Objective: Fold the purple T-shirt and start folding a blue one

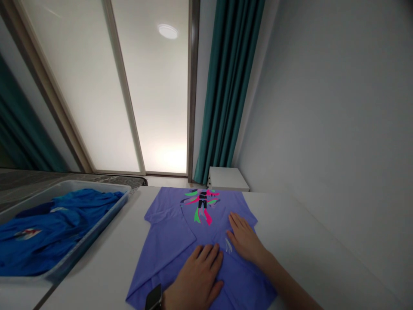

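Note:
A purple T-shirt with a pink, green and black print lies spread on the white table, its left side folded inward. My left hand, with a dark watch on the wrist, rests flat on the shirt's near middle, fingers stretched out. My right hand lies flat on the shirt just right of centre, fingers extended toward the print. Neither hand holds anything.
A grey tray with crumpled blue clothes sits at the table's left. A white wall runs along the right. Beyond the table are a small white cabinet, teal curtains and frosted sliding doors.

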